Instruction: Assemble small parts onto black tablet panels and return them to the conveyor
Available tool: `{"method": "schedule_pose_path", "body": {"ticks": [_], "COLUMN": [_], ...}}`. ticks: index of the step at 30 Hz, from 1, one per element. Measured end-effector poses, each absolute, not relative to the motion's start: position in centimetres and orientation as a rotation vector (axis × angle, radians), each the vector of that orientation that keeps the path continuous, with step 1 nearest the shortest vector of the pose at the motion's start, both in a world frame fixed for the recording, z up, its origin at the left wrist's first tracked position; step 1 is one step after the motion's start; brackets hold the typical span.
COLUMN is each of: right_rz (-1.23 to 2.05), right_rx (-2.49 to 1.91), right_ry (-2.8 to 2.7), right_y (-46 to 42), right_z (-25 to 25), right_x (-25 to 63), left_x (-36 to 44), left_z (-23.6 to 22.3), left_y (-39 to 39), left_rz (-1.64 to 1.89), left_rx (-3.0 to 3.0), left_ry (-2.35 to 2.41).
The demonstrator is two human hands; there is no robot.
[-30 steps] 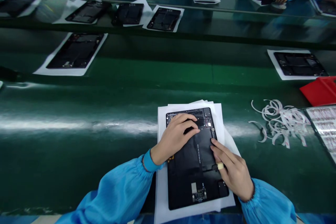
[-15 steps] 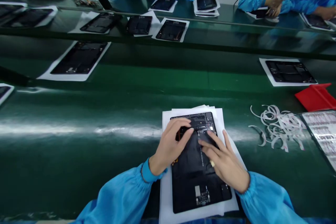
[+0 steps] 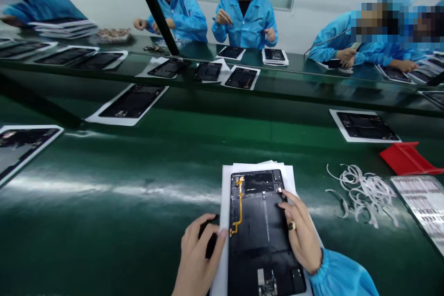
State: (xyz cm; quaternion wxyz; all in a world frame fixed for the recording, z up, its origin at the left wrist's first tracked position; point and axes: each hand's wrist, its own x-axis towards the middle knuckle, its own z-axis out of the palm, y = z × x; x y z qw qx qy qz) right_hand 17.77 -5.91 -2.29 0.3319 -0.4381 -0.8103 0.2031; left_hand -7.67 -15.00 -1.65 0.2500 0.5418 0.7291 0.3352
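In front of me an opened tablet housing (image 3: 253, 222), black inside, lies on a stack of white sheets (image 3: 226, 194). An orange flex cable (image 3: 240, 203) runs down its left side, and a small circuit board (image 3: 268, 284) shows near the bottom. My left hand (image 3: 201, 254) is at the left edge of the sheets, its fingers bent and apart, with a dark patch between them that I cannot make out. Along the housing's right edge rests my right hand (image 3: 301, 231), its fingers spread and the fingertips near the upper right corner.
To the right lie curled white strips (image 3: 367, 194), a red tray (image 3: 409, 158) and a sheet of small parts (image 3: 421, 208). Other housings on white sheets, such as one housing (image 3: 133, 101), sit further back. A raised shelf (image 3: 294, 84) crosses behind; several co-workers (image 3: 244, 23) in blue work beyond it.
My left hand has moved from over the housing's upper left to its left edge, uncovering the orange cable. My right hand has shifted back toward the right edge. The view has tilted up.
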Motion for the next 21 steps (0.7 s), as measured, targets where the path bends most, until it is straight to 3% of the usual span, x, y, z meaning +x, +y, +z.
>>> {"method": "schedule_pose_path", "body": {"ticks": [5, 11, 21], "right_rz": [0.531, 0.451, 0.486], "right_rx": [-1.197, -1.227, -1.3], "right_ry": [-2.032, -1.82, -1.561], "right_y": [-6.3, -5.2, -3.1], "right_z": [-3.0, -1.8, -2.2], "right_x": [17.2, 18.3, 20.2], "left_x": [-4.7, -5.0, -14.8], "left_z": [0.9, 2.0, 1.3], "left_y": [-15.3, -12.5, 15.1], "left_rz": [0.982, 1.119, 1.281], "left_rx": [1.154, 1.107, 1.068], "left_ry": [1.667, 1.71, 1.72]}}
